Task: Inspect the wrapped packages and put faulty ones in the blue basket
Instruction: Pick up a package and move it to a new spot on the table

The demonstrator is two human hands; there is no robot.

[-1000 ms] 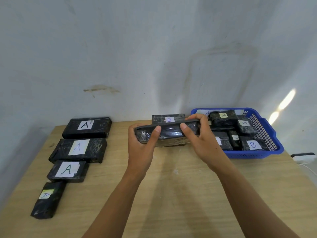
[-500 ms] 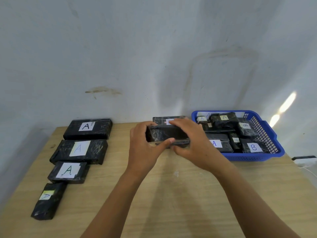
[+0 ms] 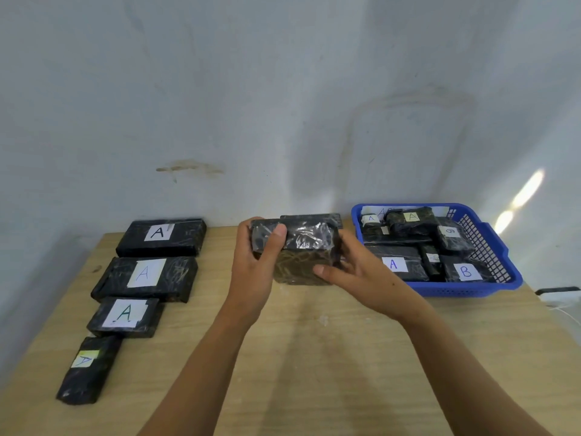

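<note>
Left hand [image 3: 256,269] grips the left end of the black wrapped package [image 3: 301,247], thumb over its top. Right hand [image 3: 358,275] curls round the right end, thumb on the near face. Package sits between both palms, above the table [image 3: 314,357], just left of the blue basket [image 3: 465,291].

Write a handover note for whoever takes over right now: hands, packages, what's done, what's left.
Left hand grips the held package at its left end, thumb on top. Right hand holds its right end. No label shows on it.
Done: several packages lie in the blue basket; four A-labelled packages lie in a column at the left of the table.
Left: judge the held package, basket it if faulty; then the rear package on the table behind it.
</note>
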